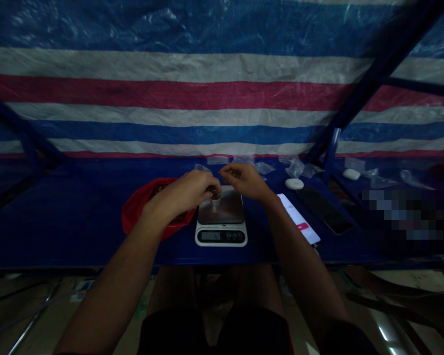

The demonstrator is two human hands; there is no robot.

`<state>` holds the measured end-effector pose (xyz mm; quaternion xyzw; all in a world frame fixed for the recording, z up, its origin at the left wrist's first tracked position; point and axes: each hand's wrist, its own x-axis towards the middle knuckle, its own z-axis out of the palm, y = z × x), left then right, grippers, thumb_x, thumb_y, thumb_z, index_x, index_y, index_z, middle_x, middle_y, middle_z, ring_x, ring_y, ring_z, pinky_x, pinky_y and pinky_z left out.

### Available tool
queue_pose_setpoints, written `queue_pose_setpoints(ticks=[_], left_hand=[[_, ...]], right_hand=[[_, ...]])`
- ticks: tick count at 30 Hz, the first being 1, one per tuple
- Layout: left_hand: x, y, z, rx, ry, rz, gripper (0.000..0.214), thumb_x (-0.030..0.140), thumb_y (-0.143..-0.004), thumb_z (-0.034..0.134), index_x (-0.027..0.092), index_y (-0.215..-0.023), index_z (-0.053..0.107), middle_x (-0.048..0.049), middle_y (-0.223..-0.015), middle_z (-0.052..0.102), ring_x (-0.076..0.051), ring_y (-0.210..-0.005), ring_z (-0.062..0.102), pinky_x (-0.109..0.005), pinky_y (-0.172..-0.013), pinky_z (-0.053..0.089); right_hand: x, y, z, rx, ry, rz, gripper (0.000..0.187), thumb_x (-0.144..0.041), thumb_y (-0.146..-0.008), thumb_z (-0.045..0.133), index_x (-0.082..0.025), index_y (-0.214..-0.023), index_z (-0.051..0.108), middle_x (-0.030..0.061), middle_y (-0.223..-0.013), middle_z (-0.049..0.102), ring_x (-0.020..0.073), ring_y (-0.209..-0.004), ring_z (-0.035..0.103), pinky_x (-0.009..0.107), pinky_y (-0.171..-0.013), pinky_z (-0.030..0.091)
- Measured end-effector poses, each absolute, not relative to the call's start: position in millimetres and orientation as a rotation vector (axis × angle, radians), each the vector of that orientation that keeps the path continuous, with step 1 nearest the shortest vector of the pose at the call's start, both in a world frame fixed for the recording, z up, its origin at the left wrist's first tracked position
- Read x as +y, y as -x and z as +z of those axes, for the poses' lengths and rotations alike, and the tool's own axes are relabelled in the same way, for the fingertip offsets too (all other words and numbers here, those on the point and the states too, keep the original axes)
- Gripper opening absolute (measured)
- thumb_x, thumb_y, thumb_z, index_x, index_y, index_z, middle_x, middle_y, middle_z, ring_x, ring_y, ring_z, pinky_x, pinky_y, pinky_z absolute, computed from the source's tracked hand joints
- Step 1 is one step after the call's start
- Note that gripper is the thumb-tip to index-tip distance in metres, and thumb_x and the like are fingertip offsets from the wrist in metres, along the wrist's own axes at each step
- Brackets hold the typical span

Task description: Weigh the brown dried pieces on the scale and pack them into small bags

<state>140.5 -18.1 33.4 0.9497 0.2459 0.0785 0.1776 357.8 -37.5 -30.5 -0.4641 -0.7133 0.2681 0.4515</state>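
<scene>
My left hand (185,193) hangs over a digital kitchen scale (221,219), its fingertips pinching something small and brown (213,193). Below those fingers, a small white cup (216,202) stands on the scale's steel platform. My right hand (244,180) is close by on the right, above the platform's back edge, with its fingers loosely curled and nothing visible in them. Beside the scale on the left lies a red plastic bag (144,207) holding brown pieces, partly hidden by my left wrist.
A phone with a lit white screen (298,219) and a black phone (323,209) lie right of the scale. Behind them are white round cases (294,184) and clear plastic bags (296,167). The blue table's front edge runs below; a striped tarp hangs behind.
</scene>
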Motion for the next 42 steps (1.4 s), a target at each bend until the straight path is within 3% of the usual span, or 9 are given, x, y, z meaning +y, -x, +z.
queue_pose_setpoints(ticks=[13,23,28,33,42], left_hand=[[-18,-144,33,0.69,-2.572,0.302,0.02,0.005,-0.091,0.069,0.018,-0.102,0.08,-0.0046,-0.102,0.083,-0.019,-0.096,0.078,-0.028,-0.087,0.056],[-22,-119,47,0.831,-2.599,0.397,0.023,0.021,-0.1,0.061,0.021,-0.109,0.082,-0.0046,-0.113,0.083,-0.019,-0.102,0.076,-0.029,-0.095,0.054],[-25,-105,30,1.09,-2.589,0.084,0.026,0.035,-0.09,0.076,0.023,-0.112,0.083,-0.0074,-0.11,0.081,-0.024,-0.095,0.075,-0.033,-0.081,0.054],[-23,-110,8,0.981,-2.698,0.125,0.042,0.042,-0.09,0.078,0.029,-0.13,0.078,-0.0083,-0.123,0.073,-0.027,-0.108,0.071,-0.034,-0.087,0.054],[-16,-117,6,0.895,-2.715,0.114,0.016,0.028,-0.098,0.07,0.02,-0.106,0.082,-0.0081,-0.109,0.077,-0.023,-0.099,0.071,-0.032,-0.088,0.052]], right_hand=[[-37,-359,-32,-1.769,1.139,0.682,0.019,-0.03,-0.095,0.063,-0.018,-0.093,0.078,0.005,-0.086,0.078,0.0182,-0.076,0.069,0.031,-0.071,0.052],[-37,-359,-31,-1.772,1.149,0.636,0.02,-0.031,-0.095,0.062,-0.018,-0.093,0.077,0.0044,-0.085,0.076,0.0169,-0.073,0.064,0.032,-0.068,0.049],[-38,-359,-31,-1.761,1.193,0.633,0.02,-0.033,-0.095,0.063,-0.018,-0.093,0.077,0.0036,-0.079,0.073,0.0163,-0.069,0.06,0.031,-0.064,0.047],[-39,-358,-33,-1.765,1.218,0.636,0.019,-0.032,-0.094,0.063,-0.019,-0.094,0.078,0.0041,-0.08,0.075,0.0169,-0.07,0.063,0.031,-0.064,0.049],[-39,-358,-32,-1.772,1.213,0.633,0.021,-0.033,-0.093,0.063,-0.018,-0.095,0.078,0.006,-0.088,0.078,0.0176,-0.074,0.066,0.032,-0.069,0.05]])
